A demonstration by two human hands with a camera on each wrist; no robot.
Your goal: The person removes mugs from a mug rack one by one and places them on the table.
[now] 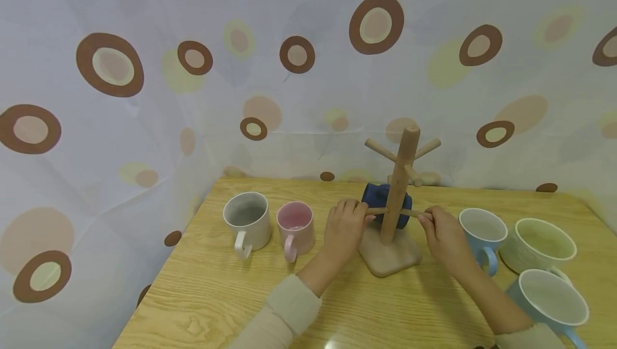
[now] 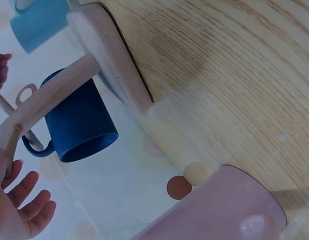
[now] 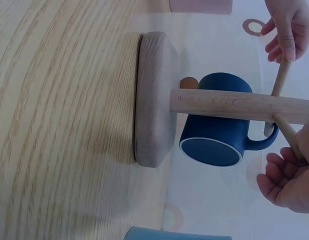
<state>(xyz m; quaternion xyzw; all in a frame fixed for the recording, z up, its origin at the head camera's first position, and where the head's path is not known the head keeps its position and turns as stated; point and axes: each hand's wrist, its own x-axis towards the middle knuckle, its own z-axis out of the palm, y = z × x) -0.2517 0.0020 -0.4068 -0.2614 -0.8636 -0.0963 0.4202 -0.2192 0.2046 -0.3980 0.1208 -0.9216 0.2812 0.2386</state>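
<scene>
A wooden mug tree [image 1: 392, 255] stands upright on the table, pegs sticking out from its post. Behind the post hangs a navy blue mug [image 3: 214, 131], its handle looped over a rear lower peg and its mouth facing sideways. My left hand [image 1: 344, 228] pinches the left lower peg near its tip, thumb against the wood in the right wrist view. On the opposite side, my right hand [image 1: 446, 239] grips the end of the right lower peg between thumb and fingers. The upper pegs above both hands carry nothing.
Left of the tree stand a white mug [image 1: 260, 231] and a pink mug [image 1: 302, 239]. At the right are a blue mug [image 1: 474, 244], a pale green mug [image 1: 518, 252] and a larger light blue mug [image 1: 530, 306], close beside my right forearm. A patterned curtain [image 1: 308, 97] backs the table.
</scene>
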